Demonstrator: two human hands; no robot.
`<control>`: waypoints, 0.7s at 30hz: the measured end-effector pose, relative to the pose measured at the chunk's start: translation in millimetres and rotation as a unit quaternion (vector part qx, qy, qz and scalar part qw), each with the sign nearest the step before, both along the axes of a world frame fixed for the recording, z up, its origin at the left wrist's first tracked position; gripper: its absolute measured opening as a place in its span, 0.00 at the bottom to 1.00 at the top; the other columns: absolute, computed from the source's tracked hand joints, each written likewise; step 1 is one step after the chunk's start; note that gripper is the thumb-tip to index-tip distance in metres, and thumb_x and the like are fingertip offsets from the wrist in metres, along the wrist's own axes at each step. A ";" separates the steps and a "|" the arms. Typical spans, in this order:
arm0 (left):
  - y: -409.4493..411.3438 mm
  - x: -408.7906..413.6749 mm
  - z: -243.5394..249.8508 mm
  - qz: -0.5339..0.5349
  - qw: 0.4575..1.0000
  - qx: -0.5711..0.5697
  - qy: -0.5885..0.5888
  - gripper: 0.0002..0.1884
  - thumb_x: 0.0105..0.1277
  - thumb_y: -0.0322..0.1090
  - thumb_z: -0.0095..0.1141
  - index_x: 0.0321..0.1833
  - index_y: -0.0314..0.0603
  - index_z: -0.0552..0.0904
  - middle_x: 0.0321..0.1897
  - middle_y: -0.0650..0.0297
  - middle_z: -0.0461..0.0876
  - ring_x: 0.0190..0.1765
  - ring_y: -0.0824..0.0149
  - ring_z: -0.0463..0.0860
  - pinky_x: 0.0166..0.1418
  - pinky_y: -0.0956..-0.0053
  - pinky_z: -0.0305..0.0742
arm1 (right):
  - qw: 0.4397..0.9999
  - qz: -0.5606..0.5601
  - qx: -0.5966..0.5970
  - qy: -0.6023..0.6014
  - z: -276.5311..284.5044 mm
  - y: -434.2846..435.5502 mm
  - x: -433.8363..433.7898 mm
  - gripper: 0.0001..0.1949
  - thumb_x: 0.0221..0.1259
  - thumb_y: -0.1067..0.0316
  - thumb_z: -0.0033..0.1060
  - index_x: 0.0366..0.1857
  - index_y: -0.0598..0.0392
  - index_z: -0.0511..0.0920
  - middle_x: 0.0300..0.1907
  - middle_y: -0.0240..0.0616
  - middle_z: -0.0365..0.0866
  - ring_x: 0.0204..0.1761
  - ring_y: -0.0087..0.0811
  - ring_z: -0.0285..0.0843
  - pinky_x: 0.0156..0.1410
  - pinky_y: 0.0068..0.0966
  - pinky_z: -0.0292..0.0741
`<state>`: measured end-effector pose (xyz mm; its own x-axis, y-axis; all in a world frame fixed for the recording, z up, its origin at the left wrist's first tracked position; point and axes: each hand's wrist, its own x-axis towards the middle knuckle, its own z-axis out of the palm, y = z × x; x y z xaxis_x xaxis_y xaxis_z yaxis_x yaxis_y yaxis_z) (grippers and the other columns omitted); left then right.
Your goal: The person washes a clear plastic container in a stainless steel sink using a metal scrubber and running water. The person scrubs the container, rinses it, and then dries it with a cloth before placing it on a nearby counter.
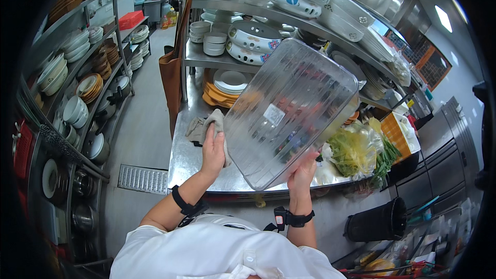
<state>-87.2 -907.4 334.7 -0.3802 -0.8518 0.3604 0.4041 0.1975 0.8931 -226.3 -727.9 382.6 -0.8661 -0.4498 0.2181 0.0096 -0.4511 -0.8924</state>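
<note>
A clear ribbed plastic container [286, 124] with a small label is tilted over the steel table [186, 174]. My right hand [304, 170] grips its lower right edge. In my left hand [213, 151] is a beige cloth [217, 120], pressed against the container's left edge. A second piece of greyish cloth [195, 130] rests on the table just left of that hand. Through the plastic, blurred red and dark items show; the inside of the container cannot be made out clearly.
Steel shelves [221, 63] with bowls and plates rise behind the table. Bagged green vegetables [352, 151] and a yellow-checked box [395, 133] stand at the right. A dish rack [89, 120] lines the left aisle. A black bin [376, 221] stands on the floor at lower right.
</note>
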 end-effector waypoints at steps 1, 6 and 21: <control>-3.3 -0.2 -1.6 0.044 0.995 -0.067 -0.066 0.22 0.75 0.35 0.44 0.66 0.29 0.66 0.58 0.52 0.72 0.60 0.62 0.72 0.66 0.73 0.63 | 1.000 0.006 0.001 0.008 0.9 1.1 2.8 0.29 0.64 0.31 0.42 0.28 0.52 0.68 0.10 0.27 0.60 0.08 0.21 0.59 0.11 0.19 0.57; -31.4 -19.6 50.8 0.101 0.967 -0.218 -0.079 0.22 0.75 0.37 0.43 0.64 0.26 0.69 0.53 0.44 0.75 0.58 0.49 0.74 0.67 0.66 0.64 | 0.991 0.059 0.059 0.100 -9.0 10.6 -1.5 0.27 0.67 0.35 0.44 0.24 0.52 0.66 0.08 0.29 0.62 0.07 0.22 0.60 0.11 0.19 0.59; 42.8 36.3 48.4 -0.133 0.881 -0.441 -0.111 0.17 0.63 0.33 0.56 0.55 0.41 0.81 0.57 0.45 0.75 0.62 0.40 0.70 0.69 0.50 0.61 | 0.993 0.021 0.082 0.082 -16.7 -19.6 -1.3 0.29 0.67 0.36 0.46 0.21 0.53 0.65 0.08 0.30 0.64 0.06 0.22 0.62 0.11 0.19 0.58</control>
